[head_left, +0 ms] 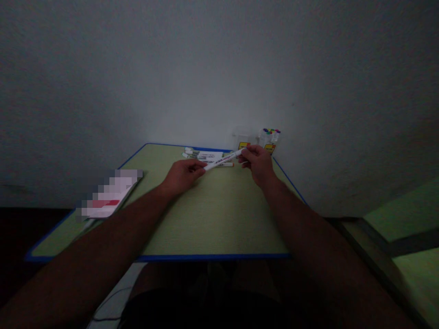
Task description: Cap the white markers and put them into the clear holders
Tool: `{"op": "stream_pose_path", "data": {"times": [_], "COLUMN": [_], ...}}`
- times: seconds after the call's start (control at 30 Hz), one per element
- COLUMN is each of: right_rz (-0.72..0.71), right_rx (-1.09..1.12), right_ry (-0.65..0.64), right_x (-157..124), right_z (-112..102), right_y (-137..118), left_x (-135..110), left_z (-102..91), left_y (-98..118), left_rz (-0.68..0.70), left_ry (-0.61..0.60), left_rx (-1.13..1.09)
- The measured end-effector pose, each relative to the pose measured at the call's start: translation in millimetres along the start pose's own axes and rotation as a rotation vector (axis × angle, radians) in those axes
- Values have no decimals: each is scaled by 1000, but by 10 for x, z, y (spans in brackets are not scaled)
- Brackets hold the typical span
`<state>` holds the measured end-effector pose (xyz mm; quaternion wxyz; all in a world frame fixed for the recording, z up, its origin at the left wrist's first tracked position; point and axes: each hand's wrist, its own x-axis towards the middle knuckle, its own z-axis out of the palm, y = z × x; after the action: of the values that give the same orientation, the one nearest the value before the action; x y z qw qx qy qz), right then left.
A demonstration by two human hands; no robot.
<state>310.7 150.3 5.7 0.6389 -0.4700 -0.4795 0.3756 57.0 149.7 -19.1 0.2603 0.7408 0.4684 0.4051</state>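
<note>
Marker [223,160], white with dark lettering, located at centre of frame over the far part of the bench [212,214], set aslant from lower left to upper right. Held at both ends: lower-left end pinched between thumb and fingers of the left hand [183,176], upper-right end between thumb and fingers of the right hand [259,165]. Fingers of both hands drawn in to about barrel width. Tip or cap under right fingers: hidden, cannot tell which.

Handling, as judged: light, stiff, unlikely to break in normal use; smooth barrel, likely to roll or slip under a loose pinch. Best taken at mid-barrel, or at both ends for control of angle.

Materials: barrel straight, slender, apparently plastic. Just behind, near centre of frame, noted further white markers [227,165] lying flat, one with an orange end. Right of centre, against the wall [206,73], observed a clear case [270,138] holding pens with multicoloured ends, beside a clear container [243,138] with yellow label. Bench top pale green, flat, blue-edged. At left of frame, seen lying a flat pale item [120,189] with red patch, pixelated, contents unreadable. Wall grey, matt, slightly rough.
</note>
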Motion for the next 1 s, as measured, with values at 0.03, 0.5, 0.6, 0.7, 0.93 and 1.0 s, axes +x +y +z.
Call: {"op": "stream_pose_path", "data": {"times": [0.03, 0.5, 0.6, 0.7, 0.93, 1.0], "right_rz": [-4, -210, -260, -320, -419, -438], "right_rx": [3, 146, 111, 44, -163, -231], "right_ry": [16, 535, 648, 749, 785, 772], "right_x": [12, 414, 538, 655, 868, 934], "right_z": [-13, -588, -778, -957, -1117, -1119], "right_y": [-20, -392, -564, -752, -1006, -992], "left_x": [-6, 45, 46, 55, 74, 69], "left_z": [-1, 38, 39, 44, 49, 39], "left_y": [-10, -171, -175, -190, -174, -155], "left_rz": [13, 260, 279, 305, 298, 295], "left_ry": [-32, -324, -334, -344, -360, -389], "left_rx": [36, 300, 330, 345, 358, 405]}}
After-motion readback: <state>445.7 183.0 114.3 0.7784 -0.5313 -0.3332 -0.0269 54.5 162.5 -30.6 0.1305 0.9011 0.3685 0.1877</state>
